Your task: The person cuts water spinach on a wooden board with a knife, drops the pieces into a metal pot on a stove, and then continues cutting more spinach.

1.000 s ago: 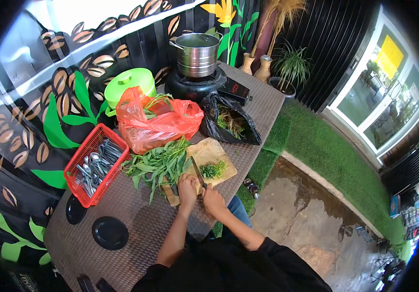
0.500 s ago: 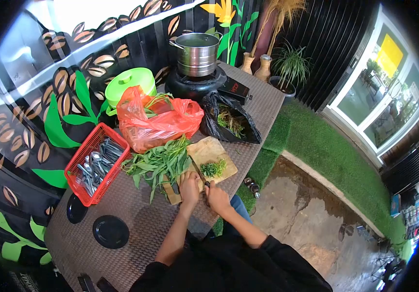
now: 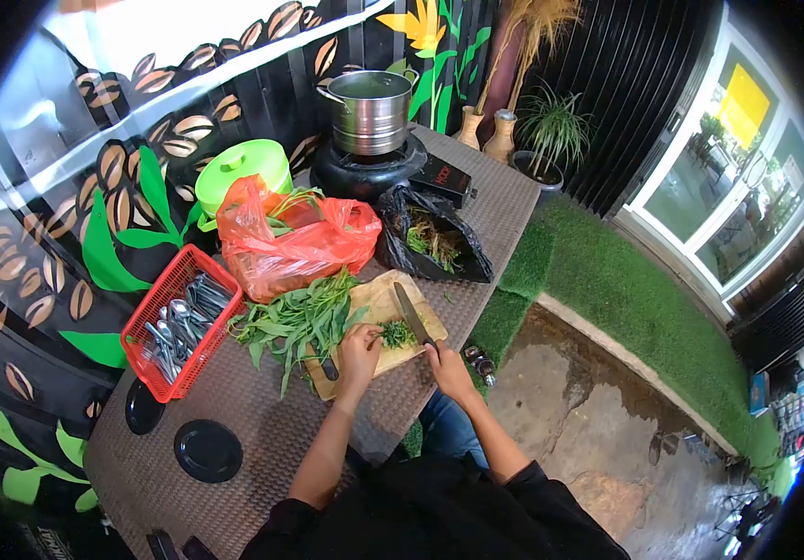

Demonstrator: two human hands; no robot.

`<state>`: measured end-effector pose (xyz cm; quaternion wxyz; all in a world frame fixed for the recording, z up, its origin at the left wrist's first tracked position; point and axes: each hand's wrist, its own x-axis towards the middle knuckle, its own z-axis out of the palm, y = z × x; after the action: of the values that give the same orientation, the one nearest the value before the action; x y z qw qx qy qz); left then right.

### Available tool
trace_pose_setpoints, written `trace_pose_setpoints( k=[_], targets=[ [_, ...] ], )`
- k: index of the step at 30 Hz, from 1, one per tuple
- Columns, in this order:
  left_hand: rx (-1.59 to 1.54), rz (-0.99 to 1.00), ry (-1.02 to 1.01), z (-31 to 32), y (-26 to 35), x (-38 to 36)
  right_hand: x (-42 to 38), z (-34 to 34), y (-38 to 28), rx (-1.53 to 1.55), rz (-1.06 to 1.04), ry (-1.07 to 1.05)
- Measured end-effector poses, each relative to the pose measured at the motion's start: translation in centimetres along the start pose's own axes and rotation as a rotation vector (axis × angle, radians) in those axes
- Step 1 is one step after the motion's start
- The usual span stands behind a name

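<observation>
My right hand (image 3: 451, 371) is closed around the handle of a kitchen knife (image 3: 411, 311). The blade lies along the right side of a small heap of chopped greens (image 3: 396, 333) on a wooden cutting board (image 3: 385, 299). At the left edge of that heap is my left hand (image 3: 360, 357), its fingers curled and pressed together; whether something is between them is hidden. Long leafy green stems (image 3: 297, 320) lie to the left, partly over the board.
Behind the board stand a red plastic bag (image 3: 285, 247), a black bag of plant scraps (image 3: 432, 238) and a steel pot (image 3: 371, 121) on a stove (image 3: 369, 168). A red basket of cutlery (image 3: 164, 373), a green lidded container (image 3: 245, 173) and a black plate (image 3: 208, 451) are leftward.
The knife has moved from the left of the chopped greens to their right, my right hand with it. My left hand has shifted slightly toward the heap, which looks more gathered.
</observation>
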<state>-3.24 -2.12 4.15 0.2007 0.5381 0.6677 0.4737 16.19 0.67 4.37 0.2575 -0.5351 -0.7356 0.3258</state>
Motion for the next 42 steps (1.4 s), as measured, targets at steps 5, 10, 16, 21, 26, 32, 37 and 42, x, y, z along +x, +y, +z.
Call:
trace_pose_setpoints(
  k=[5, 10, 16, 21, 26, 32, 37, 42],
  targets=[
    [0.046, 0.056, 0.012, 0.7, -1.5, 0.4, 1.2, -1.6, 1.5, -0.143, -0.075, 0.063],
    [0.211, 0.118, -0.135, 0.5, -1.6, 0.4, 2.3, -2.1, 3.3, -0.250, -0.065, 0.139],
    [0.128, 0.094, -0.310, 0.8, -1.2, 2.3, 1.5, -1.0, 3.9, -0.061, -0.079, 0.037],
    [0.116, 0.067, -0.295, 2.2, -0.5, 2.8, 0.9, 1.9, 3.2, 0.041, -0.052, 0.000],
    [0.080, 0.054, -0.125, 3.6, -1.1, 2.4, 0.6, 3.3, 2.1, 0.102, -0.004, 0.002],
    [-0.029, -0.035, -0.087, 3.3, -1.3, 2.2, 0.7, 2.5, 0.8, 0.178, 0.015, -0.032],
    [-0.061, -0.063, -0.073, 2.6, -1.1, 2.9, 1.3, 2.9, 0.6, 0.126, -0.122, 0.070],
    [-0.109, 0.005, -0.004, 1.2, 0.8, 3.5, 2.1, 2.2, -0.6, 0.203, -0.158, 0.075]
  ],
)
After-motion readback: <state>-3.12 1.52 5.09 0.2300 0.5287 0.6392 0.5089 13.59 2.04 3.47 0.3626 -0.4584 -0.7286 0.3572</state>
